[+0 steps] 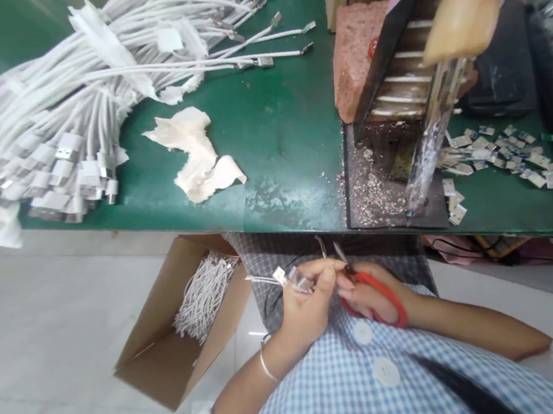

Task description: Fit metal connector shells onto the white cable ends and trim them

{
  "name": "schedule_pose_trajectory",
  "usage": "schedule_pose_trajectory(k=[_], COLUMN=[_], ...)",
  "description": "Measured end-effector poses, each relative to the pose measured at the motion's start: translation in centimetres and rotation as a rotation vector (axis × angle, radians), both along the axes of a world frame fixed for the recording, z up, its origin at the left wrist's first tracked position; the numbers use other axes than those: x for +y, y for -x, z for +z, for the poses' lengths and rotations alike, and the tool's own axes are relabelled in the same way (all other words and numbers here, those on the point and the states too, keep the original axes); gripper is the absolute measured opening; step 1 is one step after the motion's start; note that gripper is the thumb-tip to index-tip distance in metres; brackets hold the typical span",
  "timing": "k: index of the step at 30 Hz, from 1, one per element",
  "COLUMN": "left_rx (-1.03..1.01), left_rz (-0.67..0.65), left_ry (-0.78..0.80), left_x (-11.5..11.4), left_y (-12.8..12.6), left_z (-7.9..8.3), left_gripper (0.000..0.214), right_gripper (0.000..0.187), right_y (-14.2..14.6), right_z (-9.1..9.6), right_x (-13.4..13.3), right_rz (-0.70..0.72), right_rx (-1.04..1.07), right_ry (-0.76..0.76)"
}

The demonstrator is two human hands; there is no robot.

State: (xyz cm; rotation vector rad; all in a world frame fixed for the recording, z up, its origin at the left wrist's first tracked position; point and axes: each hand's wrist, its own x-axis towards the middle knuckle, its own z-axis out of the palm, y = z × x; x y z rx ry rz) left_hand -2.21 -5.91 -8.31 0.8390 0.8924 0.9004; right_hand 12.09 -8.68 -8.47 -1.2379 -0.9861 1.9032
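Note:
My left hand (305, 307) is closed around a small bunch of white USB cable ends (285, 277), held in front of my body below the table edge. My right hand (368, 293) grips red-handled scissors (386, 297), whose blades (341, 254) point up beside the cable ends. The two hands touch each other above my blue checked shirt. A thin silver bracelet circles my left wrist.
A green table (277, 133) carries a big heap of white USB cables (59, 119), crumpled paper (196, 153), a dark tray with debris (379, 181) and several small metal connector pieces (496, 153). An open cardboard box (173, 354) with white cables (201, 297) stands on the floor at my left.

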Motion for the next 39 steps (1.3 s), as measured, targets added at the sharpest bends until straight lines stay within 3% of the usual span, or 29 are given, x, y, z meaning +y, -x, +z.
schedule_pose_trajectory(k=[5, 13, 21, 28, 39], left_rx=[-0.008, -0.002, 0.048, 0.068, 0.064], left_rz=[-0.023, -0.117, -0.163, -0.176, -0.206], left_ry=[-0.015, -0.020, 0.000, -0.014, -0.014], left_x=[0.0, 0.2, 0.3, 0.2, 0.3], left_y=[0.0, 0.5, 0.6, 0.9, 1.1], left_z=[0.3, 0.8, 1.2, 1.1, 1.2], left_gripper=[0.030, 0.034, 0.040, 0.040, 0.038], right_gripper=[0.048, 0.044, 0.035, 0.030, 0.031], right_y=[-0.4, -2.9, -3.4, -3.5, -3.6], right_z=[-0.7, -0.8, -1.2, -1.1, -1.3], right_x=[-0.1, 1.0, 1.2, 1.1, 1.1], right_rz=[0.026, 0.043, 0.038, 0.036, 0.040], right_rx=[-0.140, -0.488, -0.673, -0.728, -0.766], right_ry=[-0.159, -0.550, -0.849, -0.940, -0.955])
